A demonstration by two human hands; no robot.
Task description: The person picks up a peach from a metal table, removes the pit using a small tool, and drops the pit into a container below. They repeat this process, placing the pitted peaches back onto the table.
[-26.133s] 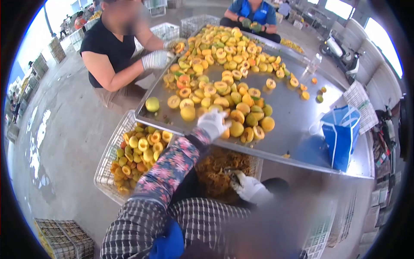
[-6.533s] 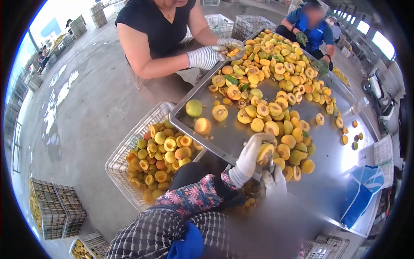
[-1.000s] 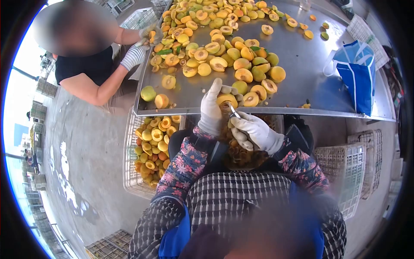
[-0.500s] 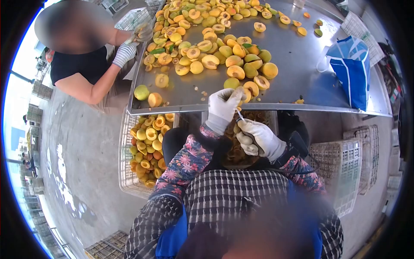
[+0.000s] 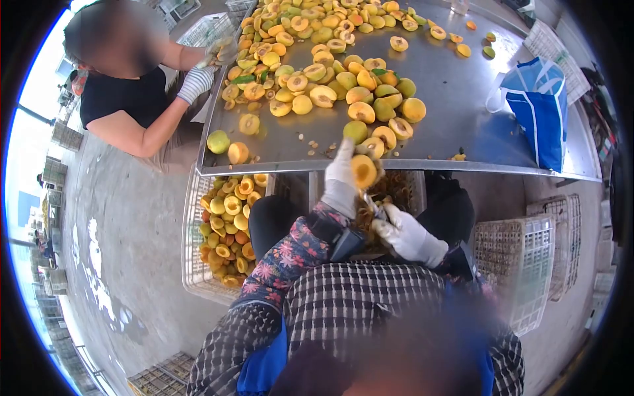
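My left hand (image 5: 340, 181), in a white glove, is closed on a yellow peach half (image 5: 364, 171) just off the table's front edge. The cut face is turned up and shows an orange hollow. My gloved right hand (image 5: 411, 237) is lower and to the right, its fingers wrapped round a slim pitting tool (image 5: 374, 207) whose pale tip points up at the fruit. Right beyond my left hand, a greenish whole peach (image 5: 355, 131) and cut halves (image 5: 384, 136) lie on the metal table (image 5: 456, 99).
A large heap of peaches (image 5: 310, 71) covers the table's far left. A blue bag (image 5: 538, 119) stands at the right. Below the table are a crate of peach halves (image 5: 228, 224) and white crates (image 5: 515, 264). A co-worker (image 5: 125, 105) with gloved hands is at the left.
My left hand has turned and come slightly nearer, so the peach half's cut face now shows. My right hand has moved down with the tool, and its tip has dropped away from the table edge.
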